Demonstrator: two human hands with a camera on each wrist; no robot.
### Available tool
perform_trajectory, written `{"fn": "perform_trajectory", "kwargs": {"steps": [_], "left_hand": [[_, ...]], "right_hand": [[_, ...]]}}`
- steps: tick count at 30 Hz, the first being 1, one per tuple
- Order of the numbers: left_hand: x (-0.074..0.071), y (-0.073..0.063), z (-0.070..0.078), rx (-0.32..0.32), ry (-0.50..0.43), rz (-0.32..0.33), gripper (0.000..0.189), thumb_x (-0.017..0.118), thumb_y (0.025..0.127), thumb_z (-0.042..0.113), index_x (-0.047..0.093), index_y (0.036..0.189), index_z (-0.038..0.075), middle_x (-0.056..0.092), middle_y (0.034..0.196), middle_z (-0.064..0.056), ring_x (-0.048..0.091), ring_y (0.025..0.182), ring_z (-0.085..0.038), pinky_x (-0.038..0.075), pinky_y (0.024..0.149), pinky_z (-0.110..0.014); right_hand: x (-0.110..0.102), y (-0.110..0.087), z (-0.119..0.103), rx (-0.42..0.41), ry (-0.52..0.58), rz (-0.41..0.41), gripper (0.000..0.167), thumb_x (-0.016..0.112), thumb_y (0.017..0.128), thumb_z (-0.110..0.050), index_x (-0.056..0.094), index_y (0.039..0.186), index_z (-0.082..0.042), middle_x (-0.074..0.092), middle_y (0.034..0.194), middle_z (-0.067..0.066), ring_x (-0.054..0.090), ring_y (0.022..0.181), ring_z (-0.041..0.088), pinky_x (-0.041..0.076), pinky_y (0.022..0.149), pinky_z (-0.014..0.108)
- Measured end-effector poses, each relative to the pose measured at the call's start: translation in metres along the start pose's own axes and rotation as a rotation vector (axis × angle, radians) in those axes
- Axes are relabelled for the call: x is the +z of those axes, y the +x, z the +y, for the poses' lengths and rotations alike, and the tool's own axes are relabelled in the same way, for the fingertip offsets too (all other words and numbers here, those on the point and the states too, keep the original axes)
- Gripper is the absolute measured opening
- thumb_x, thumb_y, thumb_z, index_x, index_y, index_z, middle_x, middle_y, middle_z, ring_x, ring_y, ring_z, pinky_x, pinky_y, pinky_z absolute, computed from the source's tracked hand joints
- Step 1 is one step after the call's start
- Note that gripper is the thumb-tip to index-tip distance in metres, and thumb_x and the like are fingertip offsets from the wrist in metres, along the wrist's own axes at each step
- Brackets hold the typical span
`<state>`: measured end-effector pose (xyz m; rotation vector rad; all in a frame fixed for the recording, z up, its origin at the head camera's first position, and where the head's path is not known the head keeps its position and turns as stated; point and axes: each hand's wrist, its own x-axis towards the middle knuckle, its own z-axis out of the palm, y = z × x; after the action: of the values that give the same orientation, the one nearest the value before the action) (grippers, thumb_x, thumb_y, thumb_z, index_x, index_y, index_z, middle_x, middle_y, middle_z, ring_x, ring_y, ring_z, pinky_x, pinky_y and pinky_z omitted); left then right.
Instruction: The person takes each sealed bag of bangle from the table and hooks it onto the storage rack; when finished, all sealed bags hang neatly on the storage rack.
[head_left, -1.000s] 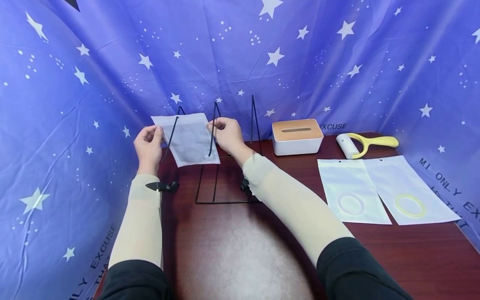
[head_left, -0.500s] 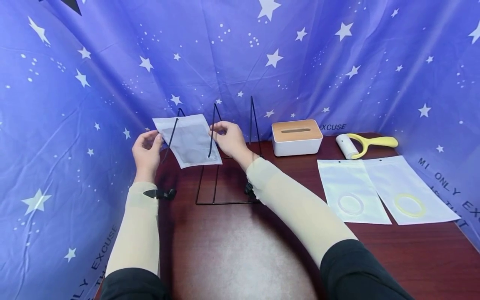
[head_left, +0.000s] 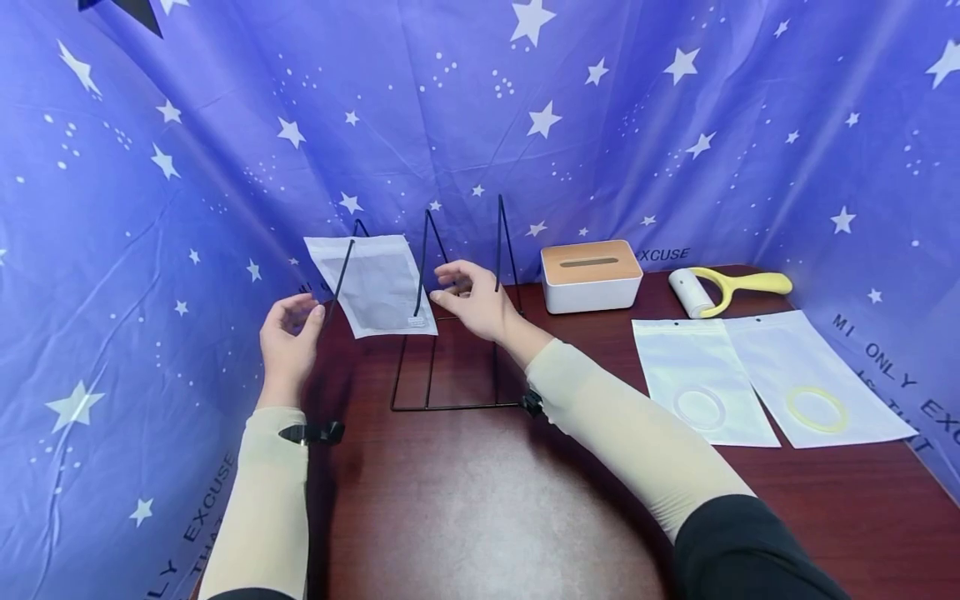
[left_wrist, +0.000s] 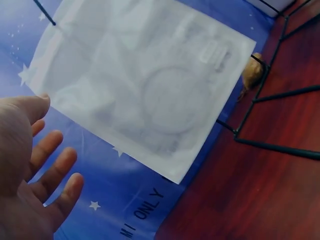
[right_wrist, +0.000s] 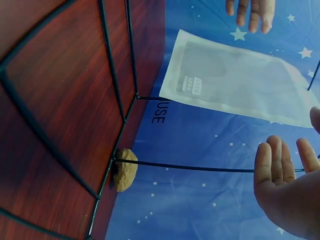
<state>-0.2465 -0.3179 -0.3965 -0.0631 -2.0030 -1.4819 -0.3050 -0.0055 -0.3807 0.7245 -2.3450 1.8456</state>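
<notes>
A white, partly see-through pouch stands slightly tilted among the left and middle uprights of a black wire rack. Whether it leans on the wires or hangs from one, I cannot tell. Through it, a faint ring shape shows in the left wrist view; a small label is near its lower corner. My left hand is beside the pouch's left edge, fingers loosely bent, holding nothing. To the pouch's right, my right hand has its fingers apart from it, between the middle and right uprights, and grips nothing.
Right of the rack is a white tissue box with a wooden lid. Beyond it lie a yellow-handled roller and two flat white pouches, each showing a ring. A tan lump sits behind the rack. Starry blue cloth surrounds the table.
Both hands have let go of the pouch's edges. The left has drawn down towards me, the right has moved away to the right. The pouch stays in the rack.
</notes>
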Motion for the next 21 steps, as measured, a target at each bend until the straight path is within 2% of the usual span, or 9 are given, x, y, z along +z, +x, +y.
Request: {"fn": "perform_trajectory", "kwargs": {"steps": [3,9,12,16,19,21], "left_hand": [[-0.001,-0.012,0.001,-0.009,0.038,-0.016,0.031,0.069,0.098,-0.002,0.062,0.125,-0.015,0.066,0.118,-0.035,0.067,0.096,-0.014,0.049,0.087,-0.021],[-0.001,-0.033,-0.007,-0.028,0.11,-0.076,0.031,0.069,0.098,-0.001,0.062,0.125,-0.015,0.067,0.116,-0.033,0.064,0.091,-0.007,0.049,0.082,-0.018],[-0.001,-0.042,-0.021,-0.035,0.117,-0.118,0.033,0.07,0.098,0.001,0.062,0.127,-0.014,0.068,0.117,-0.032,0.064,0.093,-0.005,0.049,0.083,-0.017],[0.0,-0.052,-0.046,-0.054,0.142,-0.177,0.035,0.074,0.098,0.008,0.065,0.128,-0.006,0.071,0.116,-0.025,0.064,0.096,-0.004,0.048,0.086,-0.017],[0.002,-0.06,-0.057,-0.076,0.177,-0.225,0.039,0.078,0.096,0.013,0.066,0.13,-0.002,0.072,0.117,-0.02,0.066,0.104,-0.013,0.049,0.093,-0.021],[0.006,-0.066,-0.06,-0.09,0.2,-0.259,0.043,0.079,0.096,0.015,0.064,0.132,0.0,0.071,0.12,-0.02,0.065,0.11,-0.02,0.05,0.1,-0.031]], "right_hand": [[-0.008,-0.012,0.001,-0.029,-0.027,-0.019,0.036,0.079,0.095,-0.02,0.07,0.129,-0.012,0.072,0.119,0.005,0.069,0.105,0.02,0.055,0.093,0.037],[-0.028,-0.037,0.008,-0.04,-0.052,-0.054,0.031,0.08,0.095,-0.018,0.071,0.124,-0.01,0.074,0.114,0.005,0.071,0.107,0.023,0.055,0.094,0.041],[-0.041,-0.05,0.013,-0.035,-0.028,-0.061,0.032,0.08,0.095,-0.016,0.069,0.124,-0.008,0.073,0.118,0.006,0.07,0.111,0.03,0.055,0.096,0.042],[-0.062,-0.068,0.021,-0.027,-0.021,-0.037,0.032,0.079,0.095,-0.015,0.069,0.124,-0.008,0.072,0.119,0.006,0.069,0.112,0.032,0.054,0.096,0.043],[-0.08,-0.082,0.026,-0.023,-0.023,-0.007,0.033,0.079,0.095,-0.015,0.069,0.126,-0.007,0.072,0.118,0.008,0.069,0.111,0.03,0.053,0.097,0.044],[-0.092,-0.09,0.03,-0.019,-0.025,0.017,0.034,0.079,0.096,-0.015,0.069,0.127,-0.006,0.072,0.118,0.01,0.068,0.111,0.029,0.053,0.099,0.042]]}}
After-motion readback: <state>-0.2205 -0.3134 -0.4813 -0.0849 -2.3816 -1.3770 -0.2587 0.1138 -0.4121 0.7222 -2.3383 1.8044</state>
